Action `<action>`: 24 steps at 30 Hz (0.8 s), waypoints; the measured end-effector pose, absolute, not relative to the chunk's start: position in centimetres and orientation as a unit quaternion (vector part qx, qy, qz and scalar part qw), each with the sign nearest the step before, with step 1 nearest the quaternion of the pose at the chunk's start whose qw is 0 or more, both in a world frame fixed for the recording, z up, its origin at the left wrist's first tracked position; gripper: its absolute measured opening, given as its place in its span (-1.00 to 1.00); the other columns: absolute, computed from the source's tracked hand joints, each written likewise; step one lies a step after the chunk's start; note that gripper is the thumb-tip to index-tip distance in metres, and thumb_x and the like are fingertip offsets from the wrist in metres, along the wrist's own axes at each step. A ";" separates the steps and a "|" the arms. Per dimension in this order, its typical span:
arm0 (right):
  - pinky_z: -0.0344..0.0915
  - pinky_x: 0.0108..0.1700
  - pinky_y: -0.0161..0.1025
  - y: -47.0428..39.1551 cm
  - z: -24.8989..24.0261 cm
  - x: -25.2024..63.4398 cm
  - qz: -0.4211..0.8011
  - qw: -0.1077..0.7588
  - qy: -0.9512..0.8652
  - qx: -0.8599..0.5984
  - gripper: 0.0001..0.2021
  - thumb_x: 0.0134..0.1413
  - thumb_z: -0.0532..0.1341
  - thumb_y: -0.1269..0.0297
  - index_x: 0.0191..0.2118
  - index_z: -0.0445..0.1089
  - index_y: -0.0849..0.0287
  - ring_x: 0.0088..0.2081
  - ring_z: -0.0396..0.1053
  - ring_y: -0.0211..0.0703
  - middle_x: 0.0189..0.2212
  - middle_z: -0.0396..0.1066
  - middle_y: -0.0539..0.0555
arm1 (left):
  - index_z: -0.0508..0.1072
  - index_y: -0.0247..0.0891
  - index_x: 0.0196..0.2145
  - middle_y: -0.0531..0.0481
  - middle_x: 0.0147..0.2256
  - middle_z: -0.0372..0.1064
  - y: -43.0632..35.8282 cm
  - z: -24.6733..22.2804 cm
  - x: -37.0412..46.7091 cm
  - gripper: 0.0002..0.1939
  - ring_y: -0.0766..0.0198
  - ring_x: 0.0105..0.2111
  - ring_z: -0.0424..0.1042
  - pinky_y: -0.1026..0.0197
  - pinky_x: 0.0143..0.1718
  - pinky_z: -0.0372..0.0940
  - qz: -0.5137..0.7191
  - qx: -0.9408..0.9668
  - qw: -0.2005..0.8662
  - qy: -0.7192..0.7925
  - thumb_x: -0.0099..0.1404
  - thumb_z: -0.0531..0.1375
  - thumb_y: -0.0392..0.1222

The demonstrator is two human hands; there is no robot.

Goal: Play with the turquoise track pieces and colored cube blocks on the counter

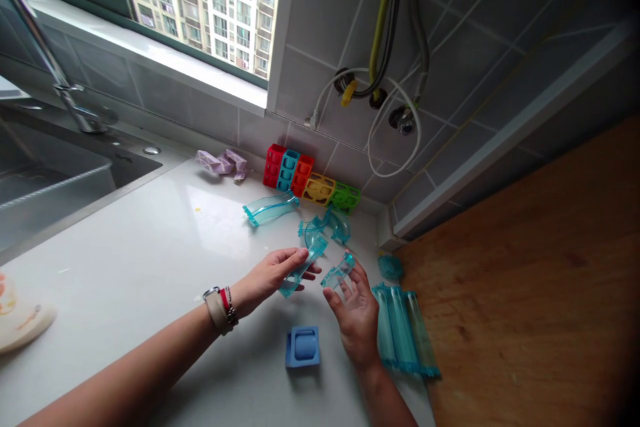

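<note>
My left hand (285, 270) grips a clear teal plastic track piece (306, 268), thumb on top and fingers beneath. A smaller clear teal connector piece (337, 271) is pinched between the thumb and fingers of my right hand (357, 307). The two pieces are close together but apart, held above the white counter. Below them a blue cube block (303, 346) with a rounded opening sits on the counter. Just beyond my hands lie curved teal track pieces (340, 227) and a longer teal piece (271, 207).
Red, light blue, orange, yellow and green blocks (303, 175) line the wall. Long teal tubes (400, 330) lie right, near the wooden surface (520, 293). Purple pieces (223, 163) are beside the sink (75, 167). A white cable (370, 147) hangs from the wall.
</note>
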State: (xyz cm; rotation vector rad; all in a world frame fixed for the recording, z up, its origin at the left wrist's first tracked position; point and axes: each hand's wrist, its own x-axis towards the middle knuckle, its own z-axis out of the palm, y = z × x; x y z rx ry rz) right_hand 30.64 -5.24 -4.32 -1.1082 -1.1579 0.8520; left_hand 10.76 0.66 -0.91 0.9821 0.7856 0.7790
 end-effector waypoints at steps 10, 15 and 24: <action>0.46 0.02 -0.06 -5.3 -3.6 29.8 0.481 0.585 -0.469 -0.454 -0.59 0.15 0.41 0.13 0.07 0.51 0.16 0.02 0.51 0.08 0.01 0.56 0.22 | 0.57 -0.26 -0.12 -0.18 -0.07 0.58 0.3 -2.0 11.9 -0.54 0.05 -0.03 0.49 0.05 0.06 0.29 0.416 0.482 0.703 0.317 0.32 0.27 0.22; 0.45 0.04 -0.10 -5.5 -3.8 29.6 0.464 0.579 -0.501 -0.445 -0.62 0.14 0.42 0.18 0.07 0.52 0.13 0.00 0.50 0.04 0.00 0.52 0.17 | 0.54 -0.32 -0.12 -0.11 -0.17 0.55 0.1 -2.4 12.4 -0.51 0.17 -0.21 0.46 0.11 -0.05 0.29 0.407 0.488 0.712 0.298 0.29 0.31 0.21; 0.47 0.00 -0.07 -5.5 -3.9 29.8 0.469 0.560 -0.510 -0.453 -0.63 0.16 0.41 0.19 0.08 0.53 0.11 -0.02 0.49 0.04 -0.06 0.50 0.16 | 0.52 -0.32 -0.17 -0.07 -0.22 0.53 0.2 -2.7 12.4 -0.51 0.16 -0.18 0.45 0.14 -0.08 0.30 0.410 0.501 0.699 0.305 0.27 0.32 0.23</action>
